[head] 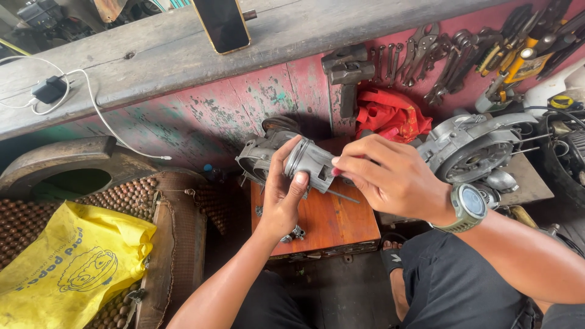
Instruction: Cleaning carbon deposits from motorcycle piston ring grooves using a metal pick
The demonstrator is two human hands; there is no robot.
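My left hand (281, 198) grips a grey metal piston (311, 162) from below, thumb and fingers wrapped around its skirt. My right hand (390, 176), with a watch on the wrist, pinches the piston's right side at the pin hole, where a thin metal rod (341, 195) sticks out. Just behind the piston lies a grey engine cylinder block (259, 155). Both hands hover over a small orange-brown wooden box (332, 222).
A grey engine casing (472, 146) sits at right beside a red rag (390, 116). Wrenches and pliers (439, 55) lie along the red bench. A phone (222, 24) leans on a wooden plank. A yellow plastic bag (67, 262) rests on a beaded seat cover at left.
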